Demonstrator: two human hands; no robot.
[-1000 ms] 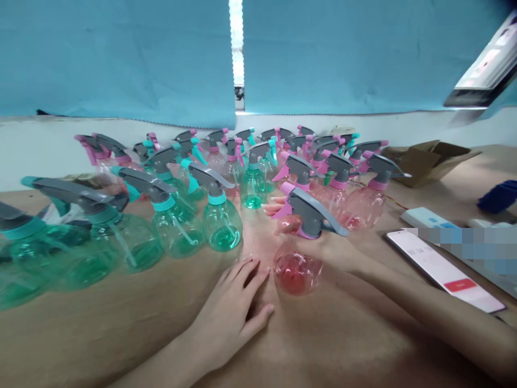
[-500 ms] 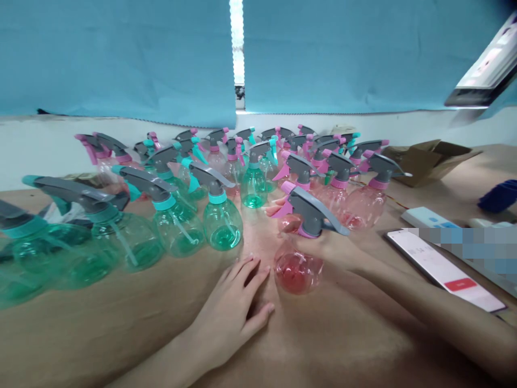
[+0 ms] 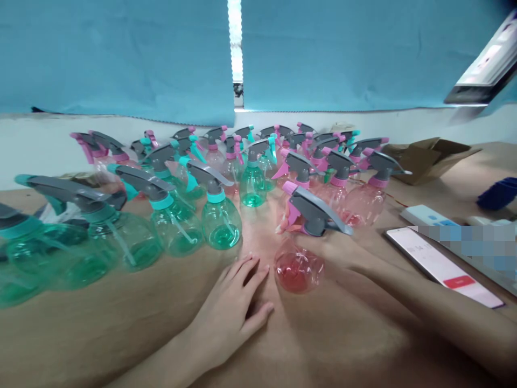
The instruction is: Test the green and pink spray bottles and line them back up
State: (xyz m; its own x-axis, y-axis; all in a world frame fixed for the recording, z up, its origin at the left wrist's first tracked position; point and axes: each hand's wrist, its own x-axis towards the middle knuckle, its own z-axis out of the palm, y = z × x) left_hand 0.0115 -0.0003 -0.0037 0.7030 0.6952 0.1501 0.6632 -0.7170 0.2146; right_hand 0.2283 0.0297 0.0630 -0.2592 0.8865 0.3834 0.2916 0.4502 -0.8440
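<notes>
A clear pink spray bottle [image 3: 298, 272] with a grey and pink trigger head [image 3: 317, 211] stands in front of me, red tint in its base. My right hand [image 3: 338, 249] reaches round behind its neck, the fingers curled under the trigger; the bottle hides part of the palm. Flat on the table, just left of that bottle and apart from it, lies my left hand [image 3: 232, 302], fingers spread and holding nothing. Closest beyond its fingertips is a green spray bottle [image 3: 221, 229] with a turquoise collar.
Several green bottles [image 3: 175, 231] line the left side, and more pink bottles [image 3: 365, 202] crowd behind. At right lie a phone [image 3: 440, 264], a white box [image 3: 430, 215] and a dark blue item [image 3: 498, 194]. An open cardboard box [image 3: 428, 161] stands at the back right.
The fingers of my right hand, stretched out past the pink bottle before, have curled in towards its trigger. The trigger head has shifted slightly right. My left hand has stayed put.
</notes>
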